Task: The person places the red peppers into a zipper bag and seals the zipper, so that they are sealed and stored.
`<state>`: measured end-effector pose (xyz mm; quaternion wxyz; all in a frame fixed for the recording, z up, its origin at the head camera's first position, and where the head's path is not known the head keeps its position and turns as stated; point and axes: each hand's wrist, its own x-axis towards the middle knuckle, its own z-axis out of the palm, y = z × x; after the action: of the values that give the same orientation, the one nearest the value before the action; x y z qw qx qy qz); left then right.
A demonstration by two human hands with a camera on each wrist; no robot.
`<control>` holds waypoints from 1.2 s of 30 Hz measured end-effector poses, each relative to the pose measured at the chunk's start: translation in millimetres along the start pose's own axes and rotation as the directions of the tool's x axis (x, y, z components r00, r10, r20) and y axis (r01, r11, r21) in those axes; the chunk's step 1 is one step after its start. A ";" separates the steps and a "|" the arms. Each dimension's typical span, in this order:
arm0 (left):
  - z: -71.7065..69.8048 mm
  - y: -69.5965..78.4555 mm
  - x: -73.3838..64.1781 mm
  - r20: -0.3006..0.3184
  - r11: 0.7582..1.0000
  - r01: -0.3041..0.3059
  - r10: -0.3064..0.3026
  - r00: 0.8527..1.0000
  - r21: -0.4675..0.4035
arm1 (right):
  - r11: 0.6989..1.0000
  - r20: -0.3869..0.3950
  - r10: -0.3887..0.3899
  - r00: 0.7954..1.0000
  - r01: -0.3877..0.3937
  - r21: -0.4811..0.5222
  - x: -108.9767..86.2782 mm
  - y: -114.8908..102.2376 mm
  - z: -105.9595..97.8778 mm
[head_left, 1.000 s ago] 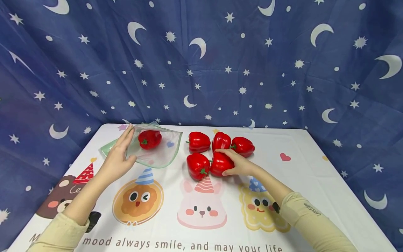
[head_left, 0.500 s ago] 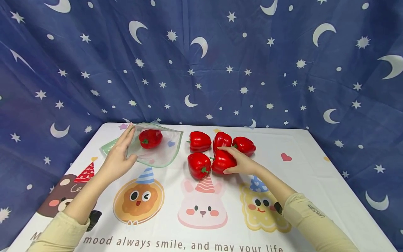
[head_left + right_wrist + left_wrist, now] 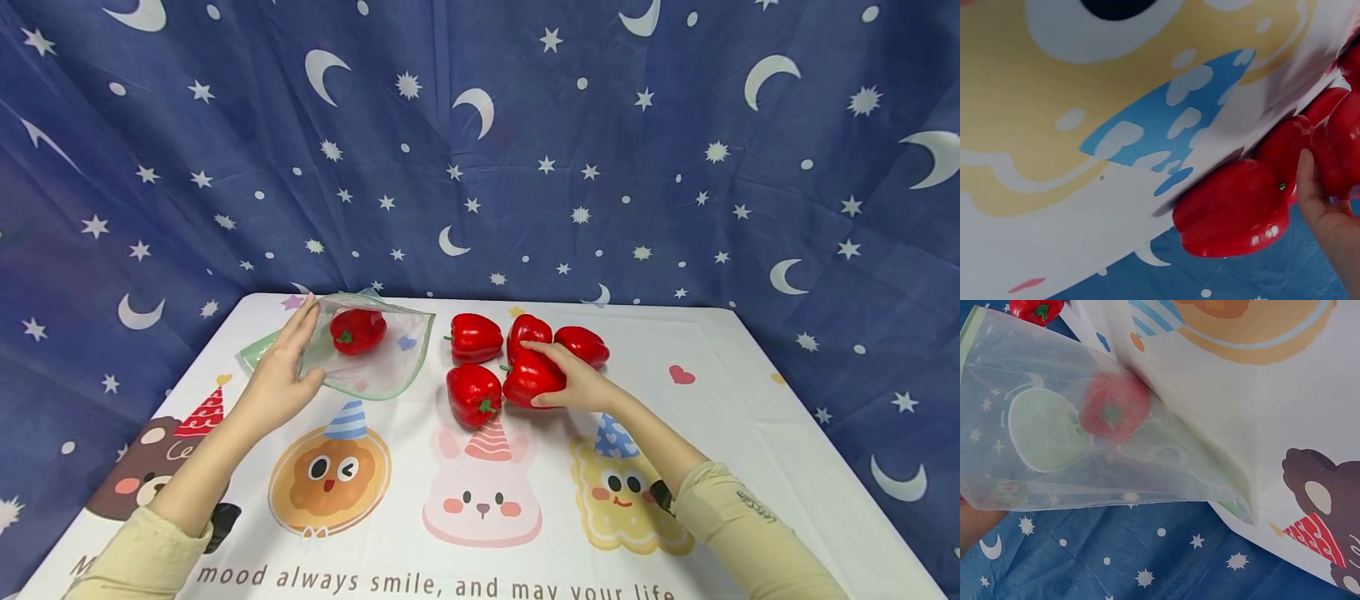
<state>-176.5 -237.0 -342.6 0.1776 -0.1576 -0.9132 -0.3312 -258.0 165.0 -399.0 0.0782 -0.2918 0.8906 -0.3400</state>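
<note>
Gripping a red pepper (image 3: 531,378) with the right hand (image 3: 588,388), a bit higher up in the head view than one second ago. Hard to tell if lifted off the cloth. Keeping the left hand (image 3: 279,379) in the same place as before, at a see-through bag (image 3: 401,360) with a green edge. Seen just as before too, with a pepper inside the bag (image 3: 358,332).

Spread out below, a white worktop (image 3: 787,450) printed with a bear, a pancake, a bunny and a cookie, all in party hats, and with brown words along the front. Hanging behind and at both sides, a dark blue curtain (image 3: 660,233) full of white moons and stars.

Bent around the red pepper, with fingers (image 3: 546,348) over the top and thumb (image 3: 552,400) low on the near side. Close by, to the left of it, a front pepper (image 3: 474,395), and farther back, three back peppers (image 3: 476,337) in a row. On the other side, mostly straight and wide from the thumb, with left fingers (image 3: 297,327) touching the edge of the bag.
</note>
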 end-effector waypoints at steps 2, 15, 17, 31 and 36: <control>0.0 -0.2 -0.3 -0.001 1.000 -0.001 0.001 1.000 -0.003 | 1.000 -0.010 0.002 1.000 -0.002 -0.002 0.1 -2.0 -0.6; -0.9 1.6 0.5 -0.003 1.000 -0.002 0.002 1.000 -0.001 | 1.000 -0.056 0.000 0.998 0.001 0.011 2.1 -13.2 -6.2; -0.9 1.8 0.2 -0.002 1.000 0.001 -0.001 1.000 -0.004 | 1.000 -0.058 0.004 0.998 -0.003 0.021 1.9 -15.9 -6.6; 0.5 0.9 -0.8 -0.008 1.000 -0.004 0.004 1.000 0.005 | 0.982 -0.115 -0.004 0.993 0.026 0.189 0.7 -36.0 -2.0; 0.6 0.2 -1.3 -0.009 1.000 -0.005 0.005 1.000 0.005 | 0.971 -0.127 -0.003 0.992 0.034 0.238 -0.3 -42.0 0.0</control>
<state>-175.5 -236.7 -343.4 0.1829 -0.1581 -0.9127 -0.3293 -238.1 140.0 -371.7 0.0534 -0.2665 0.8433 -0.4637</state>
